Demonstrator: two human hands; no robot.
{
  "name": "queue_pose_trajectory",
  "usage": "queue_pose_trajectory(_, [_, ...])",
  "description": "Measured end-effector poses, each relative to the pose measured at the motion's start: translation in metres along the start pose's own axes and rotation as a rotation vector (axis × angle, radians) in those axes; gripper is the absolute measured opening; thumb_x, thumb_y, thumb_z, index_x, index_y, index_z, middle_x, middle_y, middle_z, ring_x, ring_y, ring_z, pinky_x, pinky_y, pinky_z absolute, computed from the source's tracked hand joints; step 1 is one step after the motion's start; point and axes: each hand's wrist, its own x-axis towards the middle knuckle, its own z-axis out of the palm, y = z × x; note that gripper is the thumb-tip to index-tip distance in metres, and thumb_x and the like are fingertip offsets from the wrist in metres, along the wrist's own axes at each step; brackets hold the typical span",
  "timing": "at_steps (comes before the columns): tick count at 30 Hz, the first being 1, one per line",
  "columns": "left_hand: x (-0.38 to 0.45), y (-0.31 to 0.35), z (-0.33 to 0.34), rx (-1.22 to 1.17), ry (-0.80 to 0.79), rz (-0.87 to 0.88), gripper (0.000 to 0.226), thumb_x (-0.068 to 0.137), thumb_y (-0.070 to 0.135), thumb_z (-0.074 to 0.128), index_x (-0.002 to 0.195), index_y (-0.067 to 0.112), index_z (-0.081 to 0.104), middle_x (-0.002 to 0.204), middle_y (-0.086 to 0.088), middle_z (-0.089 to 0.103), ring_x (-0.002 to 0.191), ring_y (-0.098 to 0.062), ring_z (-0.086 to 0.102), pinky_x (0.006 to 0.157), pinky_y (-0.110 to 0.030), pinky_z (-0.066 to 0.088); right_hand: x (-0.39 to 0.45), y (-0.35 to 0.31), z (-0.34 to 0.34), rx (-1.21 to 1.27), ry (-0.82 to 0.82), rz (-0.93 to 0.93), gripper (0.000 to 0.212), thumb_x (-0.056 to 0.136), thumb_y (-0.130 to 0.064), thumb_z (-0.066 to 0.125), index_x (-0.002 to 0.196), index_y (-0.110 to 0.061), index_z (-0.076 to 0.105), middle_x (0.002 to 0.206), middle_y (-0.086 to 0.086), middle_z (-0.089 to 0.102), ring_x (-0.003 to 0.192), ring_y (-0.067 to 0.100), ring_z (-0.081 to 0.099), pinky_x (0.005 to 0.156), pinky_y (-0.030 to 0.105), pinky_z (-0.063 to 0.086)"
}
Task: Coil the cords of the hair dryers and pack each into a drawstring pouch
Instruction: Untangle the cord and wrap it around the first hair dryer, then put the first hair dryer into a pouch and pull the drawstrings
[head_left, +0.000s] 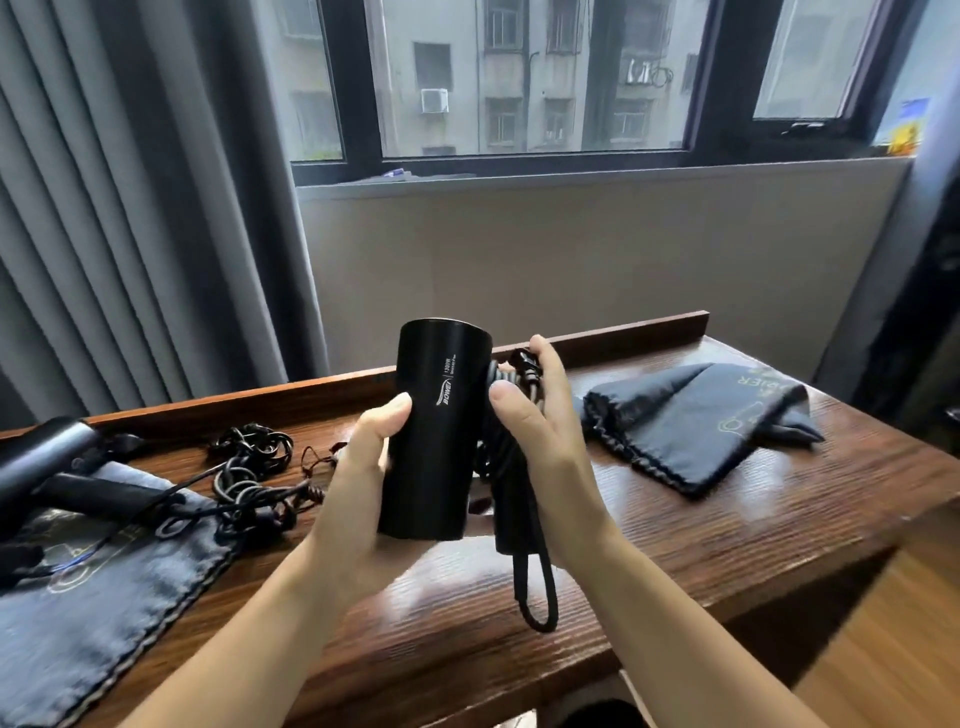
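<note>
Both hands (363, 483) (540, 436) grip black dryer (436, 431) and coiled cord (511, 415); pouches (691, 421) (104, 597) lie flat.

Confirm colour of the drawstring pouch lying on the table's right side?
Dark navy-grey fabric drawstring pouch with gold printed lettering; head view.

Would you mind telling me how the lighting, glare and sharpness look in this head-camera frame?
Head view: daylight from the window puts pale glare on the wooden table; wide-angle distortion bends the curtain; the hair dryer in both hands is sharp, its white lettering legible; the forearms near the lower edge look smeared.
</note>
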Motion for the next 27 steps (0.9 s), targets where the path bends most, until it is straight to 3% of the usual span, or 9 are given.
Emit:
queue_pose_trajectory(4, [0.007, -0.015, 0.002, -0.059, -0.028, -0.046, 0.061, 0.098, 0.06, 0.04, 0.113, 0.013, 0.076, 0.104, -0.012, 0.074, 0.094, -0.034, 0.074, 0.081, -0.053, 0.058, 0.008, 0.003, -0.015, -0.104, 0.003, -0.017, 0.08, 0.093, -0.05, 0.052, 0.163, -0.034, 0.017, 0.137, -0.021, 0.062, 0.131, -0.001, 0.055, 0.117, 0.034, 0.04])
queue_pose_trajectory(8, [0.008, -0.023, 0.001, -0.017, -0.009, -0.029, 0.059, 0.098, 0.057, 0.043, 0.123, 0.012, 0.073, 0.115, -0.016, 0.071, 0.099, -0.036, 0.072, 0.087, -0.057, 0.056, 0.005, 0.008, -0.021, -0.314, 0.05, -0.056, 0.066, 0.106, -0.05, 0.034, 0.165, -0.031, 0.014, 0.142, -0.02, 0.058, 0.135, -0.004, 0.048, 0.12, 0.033, 0.034])
queue_pose_trajectory(10, [0.004, -0.021, 0.008, 0.03, 0.028, 0.014, 0.056, 0.098, 0.051, 0.042, 0.115, 0.011, 0.076, 0.106, -0.016, 0.073, 0.089, -0.032, 0.074, 0.074, -0.049, 0.061, -0.002, 0.005, -0.02, -0.374, 0.128, -0.148, 0.053, 0.112, -0.033, 0.035, 0.163, -0.023, 0.027, 0.123, -0.003, 0.071, 0.109, 0.006, 0.065, 0.096, 0.026, 0.049])
queue_pose_trajectory(11, [0.002, -0.021, 0.011, 0.032, 0.053, 0.036, 0.055, 0.098, 0.048, 0.041, 0.108, 0.009, 0.078, 0.097, -0.015, 0.074, 0.079, -0.028, 0.075, 0.063, -0.042, 0.062, -0.006, 0.001, -0.016, -0.379, 0.182, -0.189, 0.047, 0.112, -0.027, 0.039, 0.159, -0.019, 0.038, 0.125, 0.001, 0.068, 0.093, 0.021, 0.067, 0.081, 0.035, 0.052])
queue_pose_trajectory(14, [-0.003, -0.024, 0.014, 0.082, 0.091, 0.106, 0.055, 0.101, 0.043, 0.037, 0.096, 0.012, 0.082, 0.087, -0.011, 0.076, 0.067, -0.02, 0.074, 0.052, -0.03, 0.058, -0.011, 0.002, -0.006, -0.394, 0.271, -0.27, 0.043, 0.108, -0.031, 0.048, 0.148, -0.015, 0.055, 0.124, -0.041, 0.062, 0.051, 0.019, 0.05, 0.05, 0.034, 0.042])
queue_pose_trajectory(17, [-0.008, -0.024, 0.012, 0.19, 0.097, 0.178, 0.047, 0.097, 0.045, 0.044, 0.097, 0.02, 0.084, 0.094, -0.009, 0.078, 0.076, -0.017, 0.075, 0.061, -0.029, 0.06, -0.012, 0.006, -0.006, -0.505, 0.19, -0.274, 0.058, 0.107, -0.051, 0.042, 0.159, -0.026, 0.037, 0.118, -0.016, 0.07, 0.07, 0.001, 0.057, 0.069, 0.02, 0.048])
queue_pose_trajectory(20, [-0.008, -0.023, 0.004, 0.253, 0.115, 0.227, 0.055, 0.092, 0.055, 0.059, 0.128, 0.016, 0.07, 0.121, -0.014, 0.074, 0.105, -0.026, 0.074, 0.08, -0.036, 0.062, -0.014, 0.003, -0.003, -0.611, -0.053, -0.127, 0.098, 0.09, -0.077, 0.044, 0.164, -0.036, -0.006, 0.158, -0.012, 0.041, 0.14, 0.001, 0.041, 0.114, 0.028, 0.038])
queue_pose_trajectory(23, [-0.009, -0.026, -0.002, 0.332, 0.078, 0.269, 0.08, 0.091, 0.07, 0.055, 0.146, 0.012, 0.053, 0.139, -0.015, 0.066, 0.128, -0.028, 0.064, 0.097, -0.035, 0.057, -0.018, -0.006, 0.0, -0.648, -0.139, -0.034, 0.136, 0.066, -0.084, 0.068, 0.158, -0.042, -0.022, 0.158, -0.015, 0.035, 0.142, -0.004, 0.035, 0.114, 0.025, 0.037])
queue_pose_trajectory(27, [-0.01, -0.032, -0.003, 0.354, 0.025, 0.252, 0.07, 0.105, 0.059, 0.022, 0.143, 0.01, 0.054, 0.136, -0.008, 0.069, 0.129, -0.021, 0.064, 0.096, -0.026, 0.055, -0.017, -0.013, -0.006, -0.59, -0.164, 0.08, 0.156, 0.046, -0.067, 0.089, 0.157, -0.047, -0.019, 0.141, -0.022, 0.053, 0.13, -0.002, 0.053, 0.11, 0.031, 0.047])
